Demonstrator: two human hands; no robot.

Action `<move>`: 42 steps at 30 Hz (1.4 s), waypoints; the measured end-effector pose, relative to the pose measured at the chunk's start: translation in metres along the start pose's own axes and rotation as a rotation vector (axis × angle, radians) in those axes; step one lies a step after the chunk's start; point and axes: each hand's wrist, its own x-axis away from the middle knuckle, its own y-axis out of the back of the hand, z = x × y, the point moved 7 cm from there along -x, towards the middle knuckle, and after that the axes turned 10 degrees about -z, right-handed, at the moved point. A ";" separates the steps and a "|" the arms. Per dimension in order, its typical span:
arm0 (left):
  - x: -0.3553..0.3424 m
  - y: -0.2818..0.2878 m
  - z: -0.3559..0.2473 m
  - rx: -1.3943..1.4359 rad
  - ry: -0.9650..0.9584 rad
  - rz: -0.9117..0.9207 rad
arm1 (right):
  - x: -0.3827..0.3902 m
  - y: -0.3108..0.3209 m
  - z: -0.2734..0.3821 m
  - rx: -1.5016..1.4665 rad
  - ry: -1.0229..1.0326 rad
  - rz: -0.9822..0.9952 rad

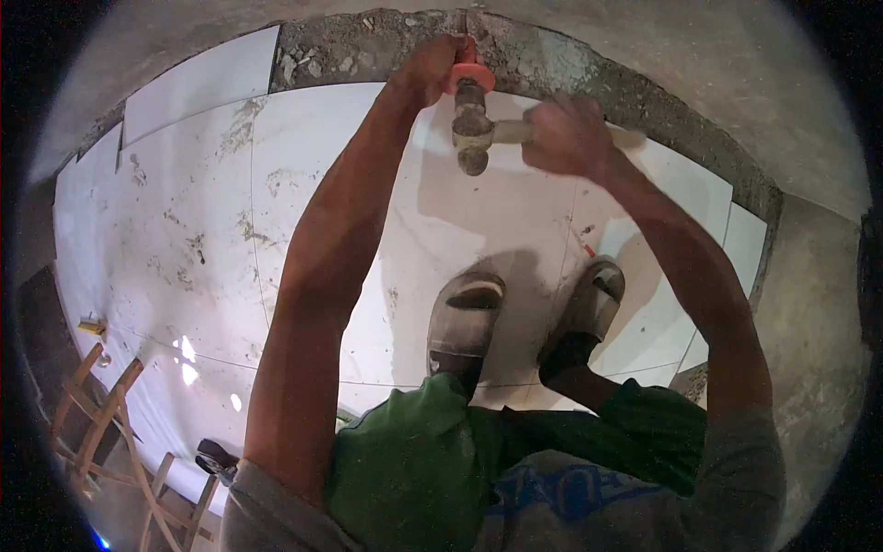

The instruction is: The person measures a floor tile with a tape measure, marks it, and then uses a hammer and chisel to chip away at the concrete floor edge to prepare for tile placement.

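Near the far edge of the white tiles, my left hand (432, 66) is closed round the orange grip of a chisel (470, 79), which has a round hand guard. Its lower end is hidden, over the strip of rough, broken mortar (368, 46) along the wall. My right hand (568, 136), slightly blurred, grips the wooden handle of a hammer (473, 133). The dull, dirt-caked hammer head is at the chisel's struck end, just on my side of the guard. Whether the two touch, I cannot tell.
Large white floor tiles (322, 184), smudged with dirt, lie under my sandalled feet (467, 313). A narrower tile piece (202, 83) lies at the far left. Concrete walls rise ahead and at right. Wooden frames (110, 414) and a yellow block (91, 327) are at lower left.
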 end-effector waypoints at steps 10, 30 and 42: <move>0.031 -0.032 0.021 -0.453 0.021 0.097 | 0.175 0.074 -0.060 0.224 0.128 0.278; 0.164 0.020 -0.046 -0.817 0.597 -0.160 | 0.198 -0.030 -0.014 -0.370 0.296 0.060; 0.299 -0.093 -0.117 -0.582 0.763 -0.282 | 0.191 -0.055 -0.103 -0.377 0.271 -0.147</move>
